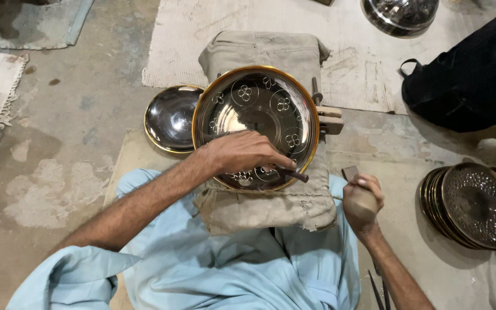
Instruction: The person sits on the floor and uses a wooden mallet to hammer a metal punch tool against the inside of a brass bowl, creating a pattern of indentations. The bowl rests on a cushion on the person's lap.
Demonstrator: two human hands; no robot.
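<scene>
Item: large round dark metal bowl with a brass-coloured rim (pixel 256 109), lying face up on a folded beige cloth cushion (pixel 271 206) across the seated person's lap, at the near edge of the pale floor mat (pixel 368 178).

Left hand (pixel 242 152): fingers pinched shut around a thin dark metal punch (pixel 291 173), its tip set on the bowl's inner wall at the near side.

Right hand (pixel 361 198): fist closed on the handle of a small hammer (pixel 350 172), held up just to the right of the cushion, apart from the punch.

Condition of work: flower motifs show around the far and right parts of the bowl's inner band, with more at the near edge under the left hand. The left stretch of the band appears plain, so by this view the decoration seems partly complete, with a portion left.

Adjacent: a smaller plain dark metal dish (pixel 170 117) touching the bowl's left rim, undecorated as far as can be told. A stack of fully patterned metal plates (pixel 477 206) stands on the floor to the right, well apart. A black bag (pixel 472 74) lies at the far right.
</scene>
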